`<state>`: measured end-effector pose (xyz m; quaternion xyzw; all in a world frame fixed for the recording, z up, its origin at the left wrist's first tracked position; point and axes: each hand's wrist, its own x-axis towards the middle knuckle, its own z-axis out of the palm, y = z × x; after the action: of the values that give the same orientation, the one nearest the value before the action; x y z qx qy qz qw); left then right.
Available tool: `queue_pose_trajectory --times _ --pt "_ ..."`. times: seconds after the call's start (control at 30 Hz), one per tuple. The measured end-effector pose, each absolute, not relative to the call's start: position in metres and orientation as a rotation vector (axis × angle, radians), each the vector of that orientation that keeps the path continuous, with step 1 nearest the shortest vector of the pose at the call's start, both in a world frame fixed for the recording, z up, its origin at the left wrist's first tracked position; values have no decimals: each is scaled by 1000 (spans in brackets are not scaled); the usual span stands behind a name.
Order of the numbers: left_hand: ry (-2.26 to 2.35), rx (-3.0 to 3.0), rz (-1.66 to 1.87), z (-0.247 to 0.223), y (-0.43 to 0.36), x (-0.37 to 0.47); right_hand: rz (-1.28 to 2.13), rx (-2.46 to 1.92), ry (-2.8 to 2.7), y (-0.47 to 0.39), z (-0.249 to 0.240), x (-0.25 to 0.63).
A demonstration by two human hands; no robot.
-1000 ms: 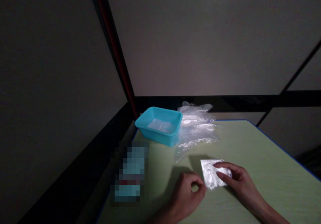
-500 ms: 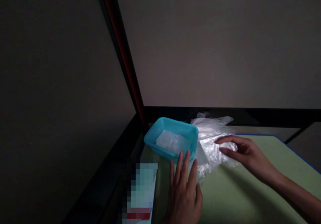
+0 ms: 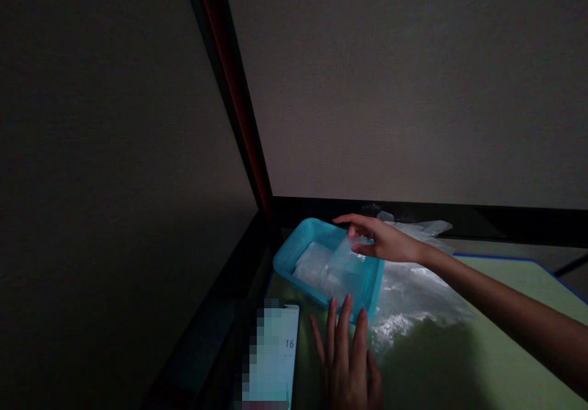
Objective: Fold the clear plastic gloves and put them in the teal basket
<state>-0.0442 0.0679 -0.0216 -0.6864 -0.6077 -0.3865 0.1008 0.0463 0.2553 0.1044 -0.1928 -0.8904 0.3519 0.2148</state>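
Observation:
A blue plastic basket (image 3: 294, 241) stands on the green table, with folded clear plastic bags (image 3: 312, 266) lying in it. Over its right half, my right hand (image 3: 374, 238) pinches a thin clear plastic bag (image 3: 342, 257) between thumb and fingers; the bag hangs down into the basket. My left hand (image 3: 346, 355) is open, fingers spread, its tips close to the basket's near rim. Whether they touch the rim I cannot tell. Right of the basket, under my right forearm, lies a loose pile of crinkled clear plastic bags (image 3: 413, 287).
A phone-like device with a lit screen (image 3: 275, 355), partly blurred out, lies left of my left hand. The green table (image 3: 509, 281) has a blue edge. Behind it rises a grey wall (image 3: 413, 91), and a dark red corner post (image 3: 234, 91) stands at the left.
My right hand has moved left from above the bag pile to over the basket, now with a clear plastic bag in its fingers. The left hand stays open near the basket's rim.

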Motion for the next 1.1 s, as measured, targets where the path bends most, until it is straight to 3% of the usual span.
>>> queue_pose_trajectory --times 0.6,0.73,0.97,1.1 --pt "-1750 -2008 -1166 -15 67 -44 1039 -607 -2643 267 97 26" --pt "-1725 -1989 -1150 -15 68 -45 815 -612 -2770 265 103 21" --pt "-1717 -1993 -1179 -14 69 -43 122 -742 -3101 240 118 8" --pt "-1706 -1978 -1188 -15 69 -43 28 -865 -3192 222 110 -5"
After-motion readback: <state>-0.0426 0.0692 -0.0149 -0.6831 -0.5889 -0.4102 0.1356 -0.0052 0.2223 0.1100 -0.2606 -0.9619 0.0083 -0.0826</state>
